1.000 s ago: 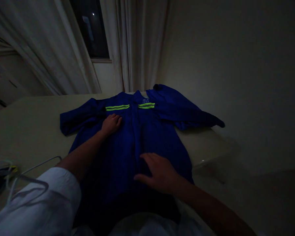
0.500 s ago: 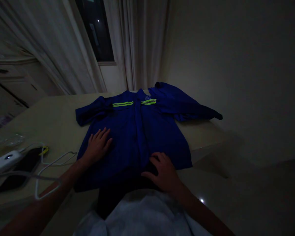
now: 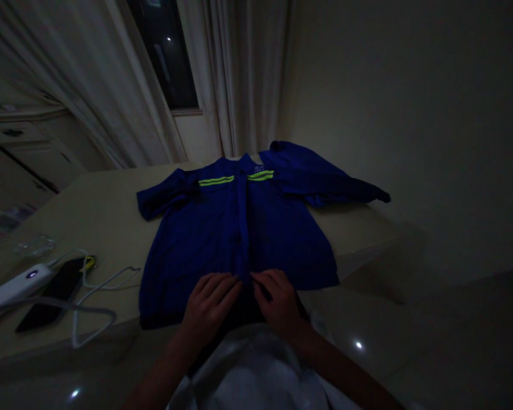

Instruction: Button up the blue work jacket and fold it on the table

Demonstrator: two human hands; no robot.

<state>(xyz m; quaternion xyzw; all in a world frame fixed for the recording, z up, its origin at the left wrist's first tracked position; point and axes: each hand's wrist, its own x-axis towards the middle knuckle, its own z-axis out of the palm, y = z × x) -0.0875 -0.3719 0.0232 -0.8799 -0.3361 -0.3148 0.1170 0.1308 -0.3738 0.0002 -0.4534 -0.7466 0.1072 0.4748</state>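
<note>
A blue work jacket with yellow-green reflective stripes across the chest lies spread front-up on a pale table. Its right sleeve hangs past the table's far right edge. My left hand rests flat on the jacket's bottom hem, fingers stretched out toward the centre front. My right hand lies beside it on the hem, fingers curled down at the front opening. The two hands nearly touch at the jacket's centre line.
On the table's left lie a white clothes hanger, a dark phone and a white device with a small light. Curtains and a dark window stand behind. A glossy floor lies to the right.
My left hand slid down the jacket from the chest to the bottom hem and now meets my right hand at the centre front. The view shifted slightly back.
</note>
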